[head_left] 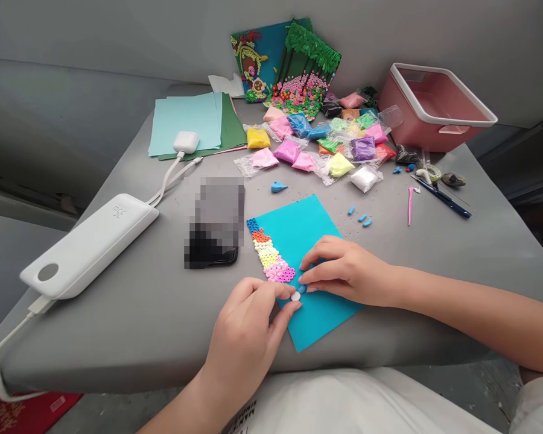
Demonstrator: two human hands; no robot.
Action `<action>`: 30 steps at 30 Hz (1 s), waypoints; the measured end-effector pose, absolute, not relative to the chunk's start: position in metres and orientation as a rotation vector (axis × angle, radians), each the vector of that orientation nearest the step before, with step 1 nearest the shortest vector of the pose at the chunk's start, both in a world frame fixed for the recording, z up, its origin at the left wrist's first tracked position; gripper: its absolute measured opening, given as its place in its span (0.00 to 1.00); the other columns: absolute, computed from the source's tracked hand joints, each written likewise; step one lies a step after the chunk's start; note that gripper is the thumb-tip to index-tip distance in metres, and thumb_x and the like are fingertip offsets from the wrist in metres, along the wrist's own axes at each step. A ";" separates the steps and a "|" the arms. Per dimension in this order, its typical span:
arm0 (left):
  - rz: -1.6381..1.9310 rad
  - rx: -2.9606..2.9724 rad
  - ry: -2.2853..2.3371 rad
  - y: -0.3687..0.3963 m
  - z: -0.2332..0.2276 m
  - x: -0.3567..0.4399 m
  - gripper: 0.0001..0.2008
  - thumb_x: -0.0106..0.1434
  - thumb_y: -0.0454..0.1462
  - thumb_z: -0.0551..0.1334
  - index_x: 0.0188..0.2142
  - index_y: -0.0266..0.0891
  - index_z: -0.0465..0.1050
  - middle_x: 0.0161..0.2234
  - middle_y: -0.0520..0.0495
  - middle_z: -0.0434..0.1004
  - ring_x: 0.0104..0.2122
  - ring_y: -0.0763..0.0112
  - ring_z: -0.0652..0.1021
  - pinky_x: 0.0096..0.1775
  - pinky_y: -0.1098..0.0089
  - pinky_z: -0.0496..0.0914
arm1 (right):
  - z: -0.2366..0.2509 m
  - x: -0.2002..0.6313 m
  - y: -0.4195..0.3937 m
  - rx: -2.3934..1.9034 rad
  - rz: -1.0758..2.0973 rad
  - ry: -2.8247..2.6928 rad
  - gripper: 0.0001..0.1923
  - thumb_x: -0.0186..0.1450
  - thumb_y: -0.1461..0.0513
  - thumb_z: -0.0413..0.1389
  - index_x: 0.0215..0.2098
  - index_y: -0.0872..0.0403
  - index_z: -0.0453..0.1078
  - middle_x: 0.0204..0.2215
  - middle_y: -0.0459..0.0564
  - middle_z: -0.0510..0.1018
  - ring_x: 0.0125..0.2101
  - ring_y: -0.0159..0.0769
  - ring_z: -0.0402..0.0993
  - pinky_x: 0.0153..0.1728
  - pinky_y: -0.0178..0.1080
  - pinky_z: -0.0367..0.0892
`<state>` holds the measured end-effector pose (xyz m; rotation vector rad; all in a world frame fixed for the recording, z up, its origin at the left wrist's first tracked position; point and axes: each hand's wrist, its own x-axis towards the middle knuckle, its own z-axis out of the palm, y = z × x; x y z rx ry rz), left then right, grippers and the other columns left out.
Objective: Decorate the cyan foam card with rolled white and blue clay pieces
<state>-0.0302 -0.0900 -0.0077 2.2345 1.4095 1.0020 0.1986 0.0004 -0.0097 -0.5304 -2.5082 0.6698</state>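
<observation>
A turquoise sheet of card (294, 223) lies at an angle on the table. Along its left edge runs a strip of small clay rings (269, 253) in blue, orange, cream, yellow, pink and magenta. My left hand (248, 325) comes in from below, its thumb and forefinger closed around a flat white clay piece (295, 296) at the card's lower left. My right hand (350, 271) reaches over the card from the right. Its fingertips and thumb are drawn together at a small blue clay piece (303, 289), right beside the white one. Several blue clay bits (362, 217) lie off the card's right edge.
A phone (217, 217) and a white power bank (90, 247) with cable lie left. Behind are bagged clay packs (339, 166), paper sheets (187, 117), two decorated pictures (305, 66) and a pink bin (428, 114). A blue pen (447, 202) lies right.
</observation>
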 end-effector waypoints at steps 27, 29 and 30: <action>1.143 2.406 1.276 -0.088 -0.013 -0.028 0.13 0.67 0.26 0.65 0.47 0.41 0.75 0.41 0.50 0.86 0.37 0.66 0.75 0.36 0.70 0.74 | 0.026 0.214 0.015 -0.695 0.576 -2.344 0.05 0.70 0.64 0.61 0.42 0.53 0.80 0.40 0.52 0.84 0.40 0.35 0.79 0.43 0.38 0.74; 1.129 2.461 1.248 -0.087 -0.014 -0.028 0.14 0.67 0.25 0.63 0.48 0.42 0.75 0.39 0.51 0.86 0.37 0.65 0.76 0.34 0.70 0.73 | 0.032 0.221 0.020 -0.749 0.566 -2.282 0.05 0.69 0.64 0.62 0.41 0.52 0.81 0.39 0.51 0.84 0.40 0.36 0.80 0.43 0.38 0.75; 1.114 2.481 1.244 -0.086 -0.014 -0.028 0.15 0.67 0.25 0.63 0.49 0.42 0.75 0.38 0.51 0.86 0.37 0.65 0.76 0.34 0.70 0.73 | 0.033 0.223 0.021 -0.773 0.566 -2.256 0.05 0.69 0.63 0.62 0.41 0.52 0.81 0.39 0.51 0.84 0.41 0.36 0.80 0.43 0.38 0.76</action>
